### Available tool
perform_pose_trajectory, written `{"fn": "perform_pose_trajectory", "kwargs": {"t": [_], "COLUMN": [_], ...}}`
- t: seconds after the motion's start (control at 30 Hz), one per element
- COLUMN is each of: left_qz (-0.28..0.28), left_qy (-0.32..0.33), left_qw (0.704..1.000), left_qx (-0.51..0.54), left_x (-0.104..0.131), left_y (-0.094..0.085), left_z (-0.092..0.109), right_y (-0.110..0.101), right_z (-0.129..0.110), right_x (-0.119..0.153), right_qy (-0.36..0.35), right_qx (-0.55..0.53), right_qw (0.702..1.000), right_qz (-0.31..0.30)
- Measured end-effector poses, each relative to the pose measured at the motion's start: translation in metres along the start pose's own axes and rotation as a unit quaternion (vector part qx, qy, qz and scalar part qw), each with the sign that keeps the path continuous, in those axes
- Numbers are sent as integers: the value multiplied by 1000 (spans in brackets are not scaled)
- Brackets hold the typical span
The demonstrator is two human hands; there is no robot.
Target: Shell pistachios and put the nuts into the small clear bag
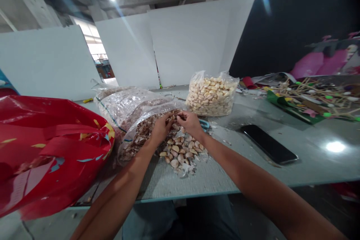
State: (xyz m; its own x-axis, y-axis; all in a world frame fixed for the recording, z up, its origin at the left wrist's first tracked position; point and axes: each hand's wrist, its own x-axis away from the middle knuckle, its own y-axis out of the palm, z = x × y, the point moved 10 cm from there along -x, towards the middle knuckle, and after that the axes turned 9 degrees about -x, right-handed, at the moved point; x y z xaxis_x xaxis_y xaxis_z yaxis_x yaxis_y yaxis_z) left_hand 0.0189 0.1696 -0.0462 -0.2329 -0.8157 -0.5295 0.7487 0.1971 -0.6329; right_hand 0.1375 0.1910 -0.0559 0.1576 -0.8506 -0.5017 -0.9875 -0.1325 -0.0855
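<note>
My left hand (163, 126) and my right hand (190, 123) meet at the mouth of a clear plastic bag (137, 101) full of dry brown garlic skins (144, 129). Fingers on both hands are bent and pinched together; whatever lies between them is too small to make out. Just below the hands, unpeeled garlic cloves (181, 151) lie in a loose pile with bits of skin around them. A blue handle (204, 123) shows partly behind my right hand. Beyond it stands a clear bag of peeled garlic cloves (211, 95).
A large red plastic bag (53, 150) takes up the table's left side. To the right lies a black phone (268, 144). Farther right is a heap of thin sticks and coloured scraps (315, 99). White panels (197, 41) stand behind the table (317, 150).
</note>
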Motion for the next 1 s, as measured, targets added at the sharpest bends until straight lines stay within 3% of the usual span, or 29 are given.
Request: {"fn": "perform_pose_trajectory", "kwargs": {"t": [0.27, 0.6, 0.77, 1.0], "left_qz": [35, 39, 20, 17], "left_qy": [-14, -14, -21, -68], "left_qw": [991, 992, 997, 993], "left_qx": [-132, -118, -71, 93], "left_x": [0, 2, 2, 0], "left_y": [-14, -13, -7, 2], "left_z": [-1, 0, -3, -14], "right_y": [2, 2, 0, -5], "right_z": [-17, -23, -27, -18], "right_x": [3, 5, 5, 0], "right_qy": [-38, -35, -40, -24], "right_qx": [85, 163, 177, 137], "right_qw": [995, 986, 983, 990], "right_qz": [-31, -17, -10, 6]}}
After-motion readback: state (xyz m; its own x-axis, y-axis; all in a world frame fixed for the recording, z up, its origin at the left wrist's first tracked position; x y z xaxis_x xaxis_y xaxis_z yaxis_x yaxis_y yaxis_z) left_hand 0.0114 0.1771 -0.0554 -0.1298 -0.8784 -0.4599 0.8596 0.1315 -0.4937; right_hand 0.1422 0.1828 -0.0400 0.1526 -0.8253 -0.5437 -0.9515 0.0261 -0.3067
